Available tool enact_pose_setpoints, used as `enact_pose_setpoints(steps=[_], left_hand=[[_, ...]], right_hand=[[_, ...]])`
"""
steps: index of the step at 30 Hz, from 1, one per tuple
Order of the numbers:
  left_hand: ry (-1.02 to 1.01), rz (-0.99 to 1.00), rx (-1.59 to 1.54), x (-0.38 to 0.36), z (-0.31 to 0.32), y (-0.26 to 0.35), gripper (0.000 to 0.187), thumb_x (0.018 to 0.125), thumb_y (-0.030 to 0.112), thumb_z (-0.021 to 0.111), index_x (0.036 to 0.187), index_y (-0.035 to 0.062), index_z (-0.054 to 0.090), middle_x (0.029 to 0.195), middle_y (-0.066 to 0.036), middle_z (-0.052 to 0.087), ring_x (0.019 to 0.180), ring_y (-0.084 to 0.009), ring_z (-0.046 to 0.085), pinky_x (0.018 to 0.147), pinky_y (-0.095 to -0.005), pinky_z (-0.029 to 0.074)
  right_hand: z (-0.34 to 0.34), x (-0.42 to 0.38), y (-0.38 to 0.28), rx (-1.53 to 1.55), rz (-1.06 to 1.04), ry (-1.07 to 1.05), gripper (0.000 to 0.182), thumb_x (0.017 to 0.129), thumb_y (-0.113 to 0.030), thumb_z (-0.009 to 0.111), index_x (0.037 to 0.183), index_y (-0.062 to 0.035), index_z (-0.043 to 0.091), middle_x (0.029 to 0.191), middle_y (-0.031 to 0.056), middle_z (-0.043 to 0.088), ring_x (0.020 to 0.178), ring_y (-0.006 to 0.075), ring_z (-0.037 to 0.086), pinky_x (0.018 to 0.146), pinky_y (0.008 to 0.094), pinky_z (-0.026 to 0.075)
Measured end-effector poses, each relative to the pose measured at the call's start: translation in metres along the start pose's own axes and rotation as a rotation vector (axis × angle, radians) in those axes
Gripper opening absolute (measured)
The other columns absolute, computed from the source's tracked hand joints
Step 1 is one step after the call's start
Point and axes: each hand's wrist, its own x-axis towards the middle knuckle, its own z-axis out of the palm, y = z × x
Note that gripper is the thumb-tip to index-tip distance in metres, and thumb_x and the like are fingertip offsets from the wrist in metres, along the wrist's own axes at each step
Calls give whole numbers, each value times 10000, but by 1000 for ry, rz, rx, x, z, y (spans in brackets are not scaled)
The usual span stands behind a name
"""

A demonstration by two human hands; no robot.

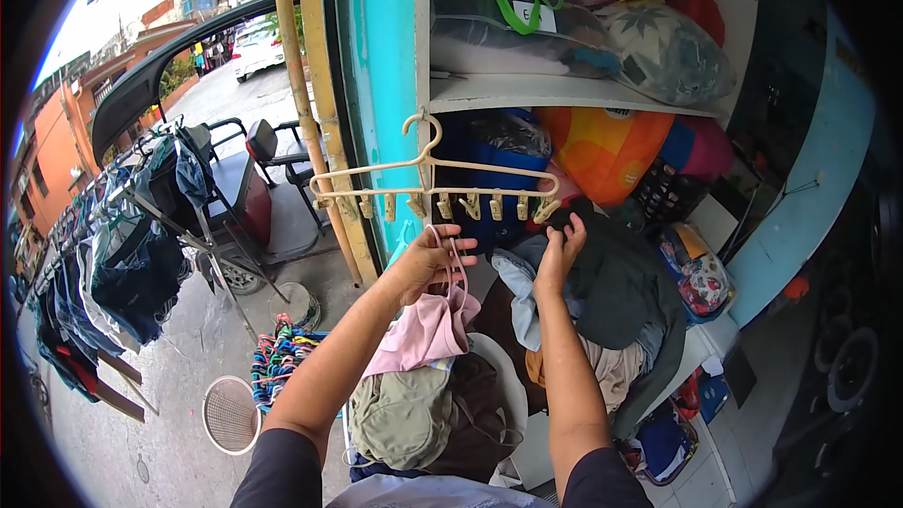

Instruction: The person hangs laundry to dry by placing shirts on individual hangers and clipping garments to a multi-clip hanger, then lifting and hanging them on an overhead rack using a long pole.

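Note:
A beige clip hanger [428,166] hangs by its hook at the shelf's upright edge, with a row of clips along its lower bar. Below it, my left hand [428,268] has a thin cord looped over its fingers and holds a pink hat [419,331] by this cord. My right hand [561,249] is raised just under the hanger's right end, thumb and fingers apart, in front of dark cloth. Under the pink hat lie an olive-green hat [400,419] and a dark brown hat [480,414] with a cord. A pile of clothes [625,287] sits beside my right forearm.
Stuffed bags [668,52] fill the upper shelf [583,92]. On the left, garments [141,273] hang on a rack. A white mesh basket [230,414] and colourful hangers [287,357] stand near my left arm. A bamboo pole [310,103] rises by the turquoise post [386,85].

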Motion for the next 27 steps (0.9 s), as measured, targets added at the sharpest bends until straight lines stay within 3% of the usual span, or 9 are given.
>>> enact_pose_setpoints(steps=[2,3,6,9,10,16,20,24,27], left_hand=[[64,-21,-2,12,9,-21,392,776,-72,416,1125,86,338,1084,-95,538,897,-191,577,714,-314,479],[96,-17,17,18,13,-31,394,763,-96,417,1099,100,355,1074,-90,549,888,-193,581,714,-320,486],[129,21,-20,39,22,-51,356,782,-71,426,1089,93,353,1028,-103,569,824,-182,596,654,-297,494],[172,60,-78,53,32,-66,317,803,-30,451,1081,82,347,992,-120,575,786,-184,602,623,-284,492],[193,88,-102,57,35,-69,321,797,-32,461,1072,79,334,984,-129,567,762,-197,603,617,-293,492],[357,237,-81,65,55,-84,409,737,-1,561,1050,53,303,918,-98,547,748,-185,597,557,-250,479],[503,366,145,64,69,-92,453,677,-21,614,1009,7,307,862,-109,536,668,-150,569,477,-247,481],[509,454,144,71,66,-107,431,672,-15,624,973,14,316,829,-104,524,675,-146,566,463,-244,460],[512,440,148,68,67,-106,419,662,-14,631,944,19,322,823,-104,521,672,-155,568,476,-259,460]], right_hand=[[-5,4,-2,226,165,-220,610,751,-127,449,1314,-62,224,1327,121,238,1239,226,199,997,320,192],[-3,6,-2,235,140,-242,624,758,-147,442,1331,-80,204,1361,117,214,1244,220,214,1006,311,153],[-4,26,-10,168,321,-473,567,803,-183,413,1335,-109,232,1299,60,361,1162,165,337,912,248,256],[0,36,-12,60,280,-567,492,842,-227,416,1309,-115,307,1257,32,414,1100,121,386,844,241,300],[1,34,-13,-11,217,-504,420,857,-266,439,1245,-108,409,1135,15,517,986,82,466,732,225,356],[-4,22,-24,-71,285,-544,372,823,-248,533,1152,-81,484,864,2,606,750,48,543,559,182,378],[-10,6,-17,88,489,-543,355,756,-131,623,1084,-67,502,894,32,595,788,97,562,632,205,416],[-12,1,-20,5,467,-519,189,738,-112,627,911,-80,557,830,8,599,723,74,551,613,205,410],[-8,-3,-21,-17,378,-481,186,736,-109,621,908,-81,555,826,6,599,708,70,545,588,203,401]])
